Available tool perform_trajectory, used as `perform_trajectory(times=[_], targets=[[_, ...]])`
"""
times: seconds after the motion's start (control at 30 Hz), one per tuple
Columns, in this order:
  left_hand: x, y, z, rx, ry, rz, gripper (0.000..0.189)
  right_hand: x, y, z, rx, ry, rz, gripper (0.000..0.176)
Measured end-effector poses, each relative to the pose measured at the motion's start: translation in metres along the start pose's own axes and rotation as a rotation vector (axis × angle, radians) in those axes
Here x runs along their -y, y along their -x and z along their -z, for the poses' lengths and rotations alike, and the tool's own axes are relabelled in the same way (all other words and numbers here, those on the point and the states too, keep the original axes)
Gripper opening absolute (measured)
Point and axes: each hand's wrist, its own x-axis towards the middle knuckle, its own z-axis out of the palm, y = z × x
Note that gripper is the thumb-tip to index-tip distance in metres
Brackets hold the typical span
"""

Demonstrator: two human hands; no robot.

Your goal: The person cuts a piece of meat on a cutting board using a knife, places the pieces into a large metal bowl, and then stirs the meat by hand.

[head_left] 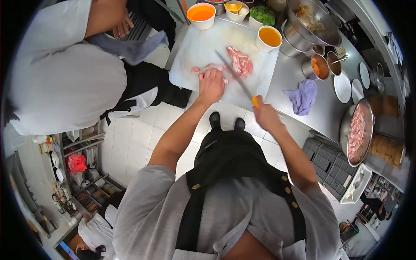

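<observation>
Upper centre, white board [195, 47] | meat strip [218, 66] under your left hand [211, 87], fingers bent over it, pinch unclear | your right hand [267, 116] grips knife [241, 81] | likely cutting step | next move calls for fingertips clear of edge

Meat [242, 64] on cutting board [187, 52], tubs [201, 21] along its far edge, cloth [302, 97] to the right
</observation>
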Motion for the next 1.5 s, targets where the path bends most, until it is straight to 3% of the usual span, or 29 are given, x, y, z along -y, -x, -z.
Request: perform_trajectory(times=[0.13,0.27,0.37,0.43,0.5,0.6,0.7,0.8,0.87,0.97,1.4,1.5], targets=[[0.007,0.005,-0.002,-0.008,0.095,0.023,0.016,0.000,0.017,0.025,-0.154,-0.059,0.025,0.033],[0.010,-0.005,-0.003,-0.015,0.185,0.160,0.013,-0.008,0.035,0.007,-0.137,-0.007,-0.013,0.033],[0.008,-0.009,-0.006,-0.087,0.084,0.164,0.014,0.004,0.032,-0.002,-0.025,-0.038,-0.034,0.033],[0.007,-0.003,-0.009,-0.064,0.069,0.170,0.017,0.013,0.006,-0.021,0.028,-0.010,-0.057,0.031],[0.003,0.001,-0.007,-0.039,0.055,0.173,0.020,0.015,-0.042,-0.044,-0.047,-0.054,0.025,0.033],[0.001,0.005,0.000,-0.177,0.062,0.040,0.018,0.026,-0.077,-0.022,-0.052,-0.032,0.093,0.038],[0.009,0.002,0.001,-0.070,0.086,0.185,0.020,0.014,-0.020,0.015,-0.064,0.000,0.043,0.034],[0.004,-0.002,0.003,-0.082,0.097,0.214,0.021,-0.002,0.012,0.019,-0.038,0.097,0.026,0.031],[-0.009,-0.010,-0.002,-0.118,0.143,0.092,0.021,-0.001,0.022,0.019,0.026,0.092,-0.019,0.032],[-0.017,-0.017,-0.014,-0.047,0.144,0.189,0.020,0.005,0.020,0.016,0.022,0.084,-0.002,0.031],[-0.019,-0.032,-0.022,0.009,0.104,0.283,0.015,0.011,-0.062,0.000,0.043,0.021,0.026,0.031],[-0.020,-0.032,-0.022,-0.024,0.117,0.260,0.015,0.010,-0.100,-0.016,-0.044,-0.053,0.080,0.034]])
